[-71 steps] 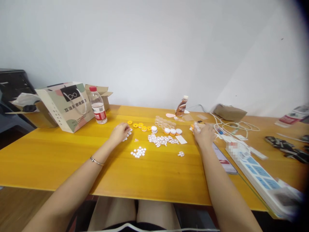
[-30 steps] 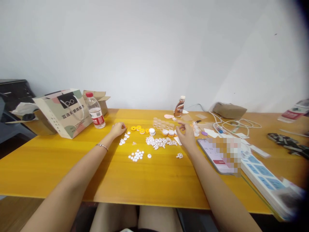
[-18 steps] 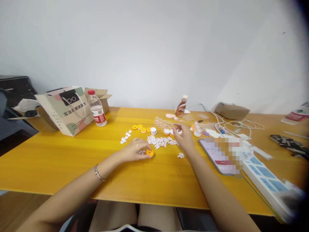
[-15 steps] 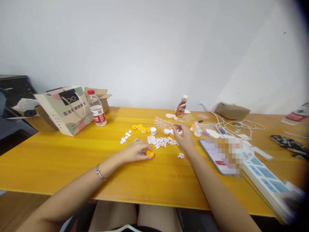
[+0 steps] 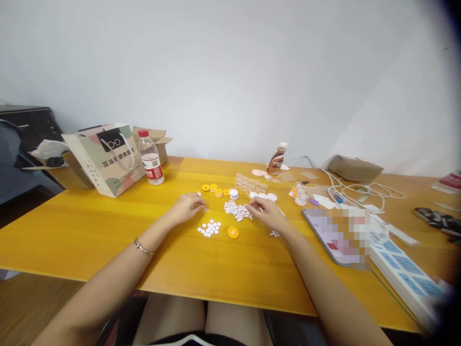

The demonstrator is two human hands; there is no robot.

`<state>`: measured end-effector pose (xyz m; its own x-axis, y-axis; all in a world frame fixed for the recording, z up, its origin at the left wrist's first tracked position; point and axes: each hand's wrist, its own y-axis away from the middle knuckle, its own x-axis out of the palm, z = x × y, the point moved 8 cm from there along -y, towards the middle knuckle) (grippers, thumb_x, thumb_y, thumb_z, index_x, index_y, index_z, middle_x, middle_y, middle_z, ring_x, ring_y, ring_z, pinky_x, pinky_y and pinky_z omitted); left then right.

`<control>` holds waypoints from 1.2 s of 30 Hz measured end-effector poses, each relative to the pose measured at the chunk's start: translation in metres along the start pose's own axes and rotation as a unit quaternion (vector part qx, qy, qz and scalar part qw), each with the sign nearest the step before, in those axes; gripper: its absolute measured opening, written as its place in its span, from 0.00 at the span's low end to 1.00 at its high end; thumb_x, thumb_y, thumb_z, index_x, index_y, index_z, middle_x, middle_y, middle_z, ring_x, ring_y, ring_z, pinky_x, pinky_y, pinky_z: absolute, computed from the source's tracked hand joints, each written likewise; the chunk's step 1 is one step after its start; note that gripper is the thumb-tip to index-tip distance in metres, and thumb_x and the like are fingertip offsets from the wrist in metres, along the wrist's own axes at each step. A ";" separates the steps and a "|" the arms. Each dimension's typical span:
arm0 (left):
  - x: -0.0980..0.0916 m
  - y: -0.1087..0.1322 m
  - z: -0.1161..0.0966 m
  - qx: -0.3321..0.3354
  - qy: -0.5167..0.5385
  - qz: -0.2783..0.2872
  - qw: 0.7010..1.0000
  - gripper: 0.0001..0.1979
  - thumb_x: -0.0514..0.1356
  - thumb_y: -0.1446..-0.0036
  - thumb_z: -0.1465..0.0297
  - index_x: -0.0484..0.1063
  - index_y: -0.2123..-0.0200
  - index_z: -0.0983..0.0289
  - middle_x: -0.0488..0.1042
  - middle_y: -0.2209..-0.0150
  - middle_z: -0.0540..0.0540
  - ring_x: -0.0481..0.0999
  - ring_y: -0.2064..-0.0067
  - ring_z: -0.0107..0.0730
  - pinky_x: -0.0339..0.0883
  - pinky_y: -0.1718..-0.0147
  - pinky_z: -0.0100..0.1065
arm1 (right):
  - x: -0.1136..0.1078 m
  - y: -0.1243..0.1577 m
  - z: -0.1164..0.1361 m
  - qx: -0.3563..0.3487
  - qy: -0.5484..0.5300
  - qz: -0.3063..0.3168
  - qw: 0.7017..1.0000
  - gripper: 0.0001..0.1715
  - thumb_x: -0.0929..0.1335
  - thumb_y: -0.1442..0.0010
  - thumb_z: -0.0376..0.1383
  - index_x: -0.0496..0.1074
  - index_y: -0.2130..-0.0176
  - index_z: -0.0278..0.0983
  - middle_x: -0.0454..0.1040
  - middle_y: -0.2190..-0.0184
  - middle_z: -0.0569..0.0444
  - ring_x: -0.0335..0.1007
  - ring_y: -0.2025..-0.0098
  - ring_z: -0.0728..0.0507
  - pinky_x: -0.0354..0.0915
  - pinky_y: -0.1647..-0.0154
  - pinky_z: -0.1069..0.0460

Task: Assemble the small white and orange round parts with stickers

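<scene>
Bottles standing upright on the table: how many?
2: a red-capped water bottle beside the paper bag at left, and a brown drink bottle mid-table near the wall.

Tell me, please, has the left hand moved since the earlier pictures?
Yes. The left hand has gone from over the white discs to beyond them, toward the wall.

Paper bag [image 5: 108,156], water bottle [image 5: 151,161] (red cap) far left; brown drink bottle [image 5: 277,159], cables [image 5: 363,190] right.
</scene>
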<state>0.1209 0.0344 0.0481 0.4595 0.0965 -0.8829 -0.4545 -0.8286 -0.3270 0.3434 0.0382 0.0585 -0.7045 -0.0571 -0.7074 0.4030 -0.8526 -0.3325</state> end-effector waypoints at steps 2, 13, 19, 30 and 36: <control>0.003 0.000 0.008 -0.011 -0.015 0.020 1.000 0.10 0.52 0.44 0.69 0.74 0.66 0.61 0.75 0.65 0.54 0.72 0.62 0.32 0.62 0.60 0.31 | 0.020 0.006 0.008 0.002 -0.024 0.099 0.995 0.16 0.64 0.47 0.48 0.66 0.71 0.37 0.65 0.79 0.58 0.59 0.76 0.50 0.55 0.76 0.55; 0.013 -0.001 0.003 0.009 -0.035 0.062 0.997 0.09 0.54 0.45 0.67 0.75 0.66 0.61 0.76 0.64 0.53 0.73 0.64 0.30 0.61 0.62 0.29 | 0.060 0.022 0.021 0.015 -0.034 0.256 0.966 0.26 0.73 0.60 0.47 0.62 0.64 0.38 0.61 0.76 0.62 0.56 0.75 0.51 0.53 0.76 0.56; 0.014 0.000 -0.002 0.018 -0.079 0.072 0.994 0.10 0.54 0.44 0.67 0.75 0.67 0.60 0.75 0.64 0.53 0.72 0.63 0.31 0.58 0.63 0.30 | 0.064 0.021 0.018 0.023 -0.042 0.257 0.965 0.21 0.71 0.55 0.45 0.63 0.64 0.38 0.60 0.77 0.62 0.56 0.75 0.52 0.52 0.76 0.56; 0.020 -0.001 -0.020 0.068 -0.202 0.020 0.977 0.10 0.52 0.44 0.70 0.73 0.71 0.64 0.73 0.71 0.54 0.71 0.67 0.30 0.53 0.63 0.34 | 0.073 0.011 0.014 0.022 -0.064 0.188 0.980 0.19 0.69 0.53 0.45 0.66 0.64 0.36 0.61 0.77 0.60 0.57 0.74 0.51 0.54 0.74 0.56; 0.025 0.002 -0.053 0.104 -0.051 -0.024 0.993 0.07 0.54 0.45 0.68 0.71 0.69 0.63 0.73 0.70 0.51 0.71 0.66 0.27 0.54 0.63 0.31 | 0.079 0.008 0.017 -0.006 -0.074 0.162 0.984 0.17 0.69 0.52 0.45 0.67 0.65 0.36 0.62 0.76 0.59 0.57 0.74 0.50 0.55 0.73 0.55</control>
<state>0.1719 0.0065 0.0428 0.4093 0.1983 -0.8906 -0.5859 -0.6911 -0.4232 0.2810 0.0178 0.0101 -0.6140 -0.4006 -0.6801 0.6274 -0.7706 -0.1125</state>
